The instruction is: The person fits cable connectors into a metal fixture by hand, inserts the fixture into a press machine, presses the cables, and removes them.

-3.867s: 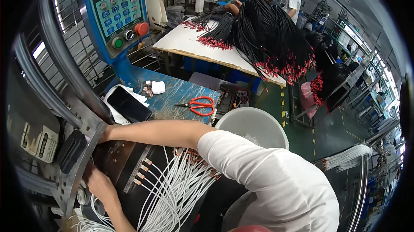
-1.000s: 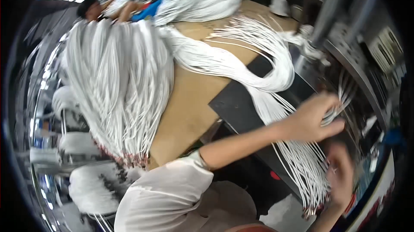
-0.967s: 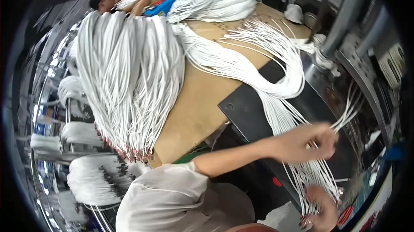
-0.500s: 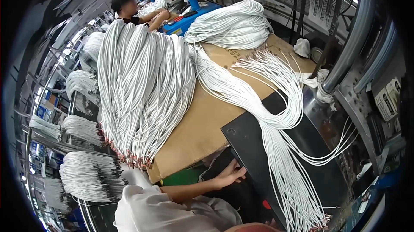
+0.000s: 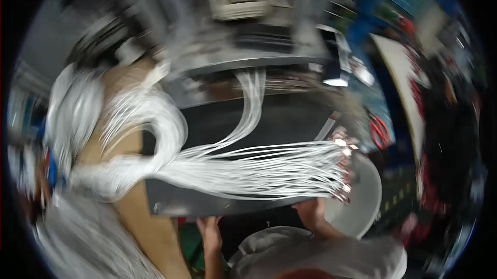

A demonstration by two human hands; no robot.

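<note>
Far L: coiled white cables [image 5: 75, 108], blurred, by brown cardboard [image 5: 152, 242]; bigger white cable pile [image 5: 88, 232] nearer the viewer, lower L, partly cut off by the dark rim. Next R: main white cable bundle [image 5: 248, 173] lies from the cardboard onto the black counter [image 5: 290, 113]. Part of it loops up & back, ends fanned toward upper L; the rest runs approx. straight R across the counter, strands spreading toward their ends.

L hand [image 5: 210, 232]: at counter's near edge, L of ctr., below the bundle & apart from it, fingers toward the edge. Nothing seen in it; can't tell if gripping the edge or how wide the fingers are.

Ctr.: thin cable group [image 5: 252, 97] bends up from the bundle & goes in under the machine's metal plate [image 5: 248, 64]; far ends hidden.

R hand [image 5: 312, 215]: at same near edge, R of ctr., just below the bundle's R part. Fingertips partly hidden, blurred; can't tell its grip or spread either.

Farther R: copper-colored tips [image 5: 344, 175] on the bundle's ends, at counter's R end; short metal strip [image 5: 327, 126] just above. Grey tub [image 5: 370, 196] beside/below the tips. Red-handled scissors [image 5: 381, 133] up R of tub, on a worn blue surface [image 5: 362, 100]. Far R: pale tabletop [image 5: 396, 66] w/ red bits along its edge, v. blurred.
</note>
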